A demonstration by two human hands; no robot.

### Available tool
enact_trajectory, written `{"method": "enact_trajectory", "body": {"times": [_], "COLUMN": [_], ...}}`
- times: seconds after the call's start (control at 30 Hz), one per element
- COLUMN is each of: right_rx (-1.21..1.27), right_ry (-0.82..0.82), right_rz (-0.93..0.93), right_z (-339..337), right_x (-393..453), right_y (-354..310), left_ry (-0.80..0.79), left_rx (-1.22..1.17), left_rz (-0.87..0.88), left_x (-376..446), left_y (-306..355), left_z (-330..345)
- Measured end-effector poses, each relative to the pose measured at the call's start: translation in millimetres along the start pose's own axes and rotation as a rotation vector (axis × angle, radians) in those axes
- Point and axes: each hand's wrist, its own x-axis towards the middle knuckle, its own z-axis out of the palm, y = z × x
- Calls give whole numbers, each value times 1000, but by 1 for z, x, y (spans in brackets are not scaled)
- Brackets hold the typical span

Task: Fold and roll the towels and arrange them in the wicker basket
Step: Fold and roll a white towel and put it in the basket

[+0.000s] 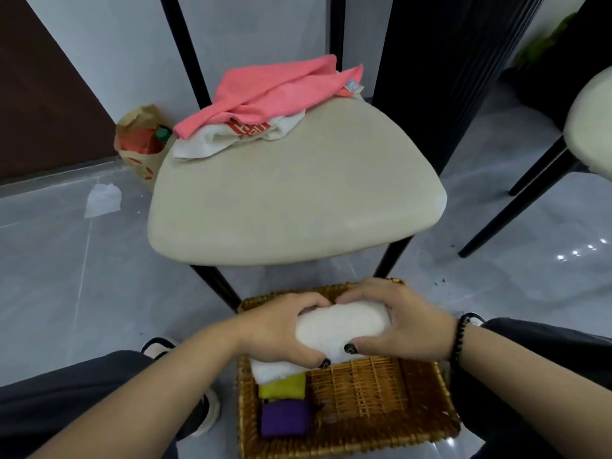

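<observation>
We cup the soft, light white rolled towel [342,323] by its ends, fingers [311,301] curled round it, over the wicker basket [364,385].

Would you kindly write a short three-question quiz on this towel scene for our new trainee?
1. True or false: both hands grip the rolled white towel over the wicker basket.
2. Which rolled towel lies nearest the camera in the basket? A) yellow-green towel B) purple towel C) pink
3. Fill in: the pink towel lies unfolded on the ____.

Key: 1 true: left hand and right hand both hold it. 2 B. 3 chair seat.
</observation>
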Motion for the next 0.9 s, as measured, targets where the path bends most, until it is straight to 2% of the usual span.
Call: {"method": "enact_trajectory", "body": {"times": [0.1,0.27,0.43,0.5,0.57,0.63,0.73,0.8,0.9], "right_rx": [217,825,952,999,1039,1073,1111,1148,1205], "right_ry": [-102,-162,-195,-188,-157,-79,56,122,256], "right_rz": [160,567,727,781,830,904,1044,1120,1205], "right_z": [18,49,67,72,80,89,107,120,141], "right_x": [-4,-7,-4,-3,3,10,19,22,25], "right_y": [20,69,102,116,133,147,164,176,195], "left_ry": [-82,-143,-349,-376,-322,-237,-14,151,344], "left_rx": [-14,-13,-46,-113,-332,-652,-1111,-1296,-1417], "left_rz": [-36,-101,-245,-347,-420,-507,-702,-781,-835], "left_x": [9,39,67,72,75,77,78,82,98], "left_y": [-13,-36,-69,-86,-103,-117,-130,-137,-143], "left_z": [15,38,61,70,81,95,115,130,151]}}
